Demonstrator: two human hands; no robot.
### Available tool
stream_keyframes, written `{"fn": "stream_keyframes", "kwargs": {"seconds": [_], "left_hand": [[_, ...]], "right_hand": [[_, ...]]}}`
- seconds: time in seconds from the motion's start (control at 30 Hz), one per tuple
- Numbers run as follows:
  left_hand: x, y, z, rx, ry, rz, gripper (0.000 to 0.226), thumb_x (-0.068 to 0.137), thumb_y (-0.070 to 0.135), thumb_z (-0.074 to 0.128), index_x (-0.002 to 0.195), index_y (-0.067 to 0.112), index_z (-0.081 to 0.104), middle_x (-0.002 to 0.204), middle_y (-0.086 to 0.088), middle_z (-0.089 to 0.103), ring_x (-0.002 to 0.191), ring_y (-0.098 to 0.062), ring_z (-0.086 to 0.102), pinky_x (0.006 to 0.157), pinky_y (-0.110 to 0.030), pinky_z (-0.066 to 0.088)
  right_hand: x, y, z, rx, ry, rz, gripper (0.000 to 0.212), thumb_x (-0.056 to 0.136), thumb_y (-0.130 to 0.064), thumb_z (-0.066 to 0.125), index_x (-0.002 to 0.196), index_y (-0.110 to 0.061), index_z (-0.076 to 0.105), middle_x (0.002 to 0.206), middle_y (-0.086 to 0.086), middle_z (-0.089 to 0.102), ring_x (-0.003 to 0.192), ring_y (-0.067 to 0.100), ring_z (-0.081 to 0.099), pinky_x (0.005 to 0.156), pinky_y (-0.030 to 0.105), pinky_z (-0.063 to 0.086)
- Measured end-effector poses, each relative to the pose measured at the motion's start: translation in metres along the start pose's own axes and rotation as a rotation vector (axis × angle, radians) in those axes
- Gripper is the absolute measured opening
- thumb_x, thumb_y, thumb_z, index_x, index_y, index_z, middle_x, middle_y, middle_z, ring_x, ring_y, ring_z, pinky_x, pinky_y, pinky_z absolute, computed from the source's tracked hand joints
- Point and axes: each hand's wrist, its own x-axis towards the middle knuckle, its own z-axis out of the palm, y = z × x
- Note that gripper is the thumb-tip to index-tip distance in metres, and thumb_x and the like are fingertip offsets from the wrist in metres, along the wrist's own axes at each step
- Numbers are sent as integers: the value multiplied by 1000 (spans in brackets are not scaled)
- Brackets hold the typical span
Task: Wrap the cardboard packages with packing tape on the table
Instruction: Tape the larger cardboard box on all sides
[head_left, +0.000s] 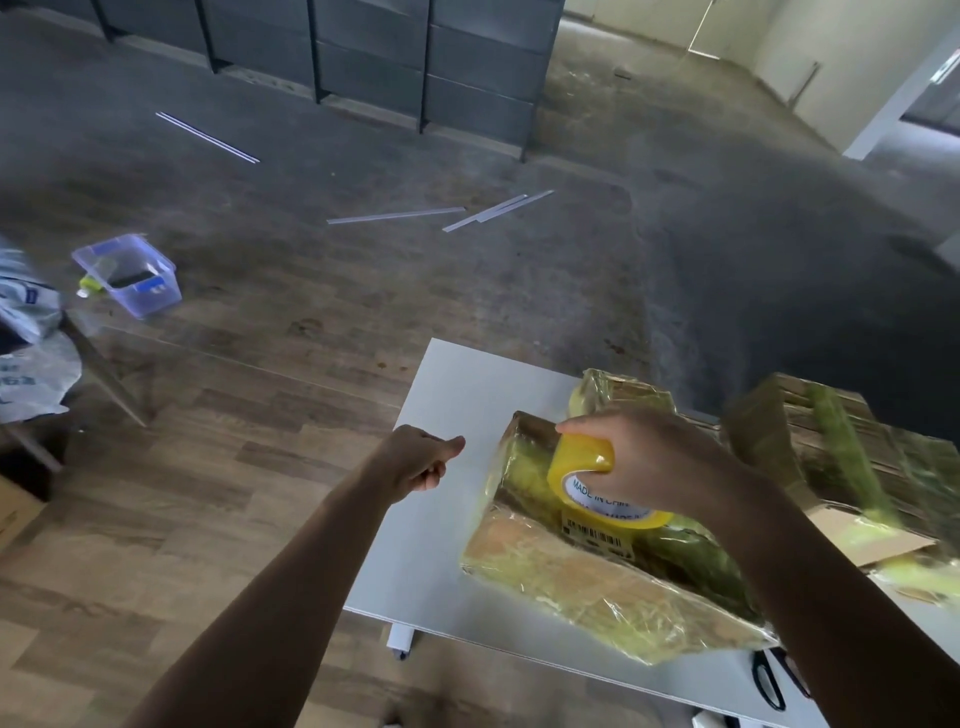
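Right hand (665, 452) grips the tape roll (582, 462) from above, over the near package (571, 582) on the table (457, 395). Left hand (415, 460) curled, thumb out; cannot tell whether it pinches a tape end. Judgement: keep the strip taut and the roll low, and press along the seam.

Free table (457, 395) left of clustered packages (597, 587)

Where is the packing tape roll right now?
Head view, lower right: the tape roll is gripped by the right hand atop the nearest wrapped package on the white table.
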Motion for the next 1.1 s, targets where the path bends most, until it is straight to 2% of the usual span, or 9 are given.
{"fn": "stream_keyframes", "kwargs": {"seconds": [0.23, 0.43, 0.57, 0.63, 0.77, 0.87, 0.97, 1.03, 1.1], "left_hand": [[13, -27, 28, -153, -126, -117, 27, 88, 18, 68, 92, -9, 62, 65, -9, 47, 58, -14, 44, 48, -21, 39], [5, -40, 46, -242, -180, -126, 36, 93, 22, 62, 62, 4, 57, 54, -3, 45, 47, -10, 41, 45, -20, 38], [15, -61, 48, -159, -174, -180, 55, 70, 62, 72, 67, 10, 56, 62, -5, 40, 58, -15, 37, 56, -26, 34], [39, -92, 49, -158, -216, -194, 75, 54, 79, 73, 88, 14, 59, 87, -6, 50, 79, -23, 43, 72, -32, 39], [34, -82, 54, -182, -150, -215, 45, 76, 50, 68, 93, 9, 61, 96, -10, 50, 87, -26, 44, 77, -35, 37], [0, -43, 62, 3, 86, -60, 27, 90, 18, 59, 67, 6, 53, 69, -13, 48, 62, -22, 43, 57, -27, 37], [-21, -15, 70, 201, 285, 254, 30, 94, 17, 49, 65, 10, 42, 59, -3, 42, 54, -17, 39, 45, -19, 30], [-36, -2, 79, 300, 236, 376, 30, 96, 34, 47, 77, 11, 49, 69, 1, 49, 63, -14, 48, 53, -20, 40], [-43, -1, 87, 468, 237, 408, 35, 96, 45, 45, 107, 12, 51, 100, -1, 52, 94, -20, 52, 81, -34, 49]], "right_hand": [[-4, 9, 7, 90, 10, -2, 58, 83, -45, 64, 137, -47, 43, 135, -14, 52, 120, 12, 51, 95, 31, 48], [-7, 11, 16, 139, 44, -49, 62, 81, -45, 67, 139, -41, 45, 127, -8, 58, 113, 15, 56, 92, 34, 52], [-8, 10, 18, 138, 76, -64, 62, 82, -44, 67, 140, -38, 45, 123, -4, 59, 111, 17, 56, 91, 35, 51], [-8, 10, 19, 158, 78, -73, 61, 82, -42, 66, 139, -38, 46, 123, -5, 59, 111, 16, 56, 90, 34, 51], [-8, 9, 22, 161, 88, -86, 60, 83, -43, 64, 140, -39, 44, 126, -5, 58, 103, 12, 57, 87, 32, 52], [-8, 9, 19, 136, 84, -74, 61, 84, -44, 62, 141, -39, 42, 126, -3, 55, 105, 15, 57, 88, 32, 51], [-8, 9, 19, 93, 130, -106, 65, 85, -41, 62, 144, -38, 37, 124, -1, 54, 108, 16, 54, 88, 29, 48], [-10, 12, 23, 128, 214, -141, 69, 82, -39, 66, 144, -37, 36, 122, -2, 55, 107, 15, 54, 84, 27, 48], [-15, 19, 28, 148, 308, -155, 70, 79, -39, 70, 142, -37, 38, 122, -5, 55, 108, 13, 53, 85, 27, 49]]}}
